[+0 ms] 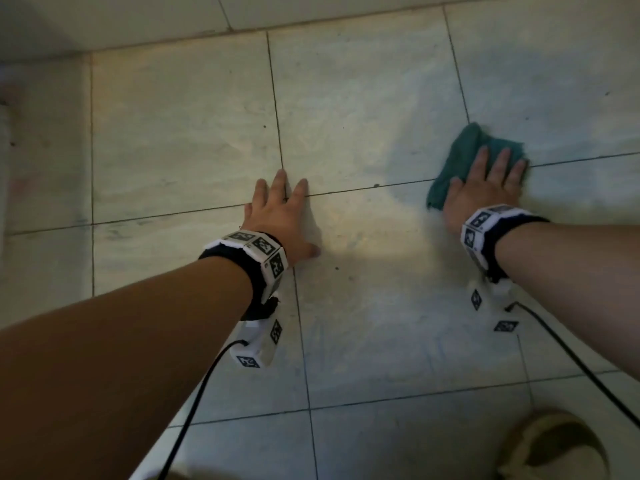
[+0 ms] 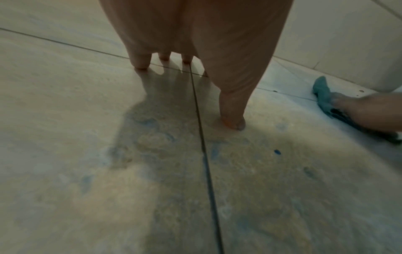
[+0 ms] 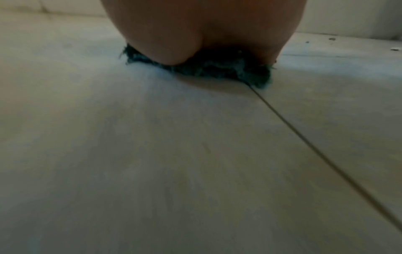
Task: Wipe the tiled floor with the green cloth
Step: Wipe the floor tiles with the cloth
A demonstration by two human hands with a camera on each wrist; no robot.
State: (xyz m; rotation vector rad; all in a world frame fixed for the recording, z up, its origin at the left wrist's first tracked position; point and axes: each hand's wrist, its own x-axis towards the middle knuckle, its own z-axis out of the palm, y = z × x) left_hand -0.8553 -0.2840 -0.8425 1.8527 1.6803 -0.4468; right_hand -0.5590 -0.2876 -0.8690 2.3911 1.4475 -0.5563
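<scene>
Right hand [image 1: 485, 188] flat, fingers straight and slightly spread, pressing down on crumpled dark green terry cloth [image 1: 464, 157], bunched under palm on pale marbled tiled floor [image 1: 180, 126] beside a grout line. Left hand [image 1: 280, 216] well apart, spread flat on bare tile, fingertips [image 2: 141, 61] and thumb touching floor, holding nothing.

Your left hand [image 1: 282, 216] lies flat, palm down, fingers [image 2: 141, 60] straight and spread, thumb out to the side. Your left forearm reaches forward from the lower left. Your right hand [image 1: 485, 188] also lies palm down, farther forward and well apart from the left, fingers straight and slightly fanned. Both wrists wear marker-covered bands with cables trailing back toward you.
</scene>
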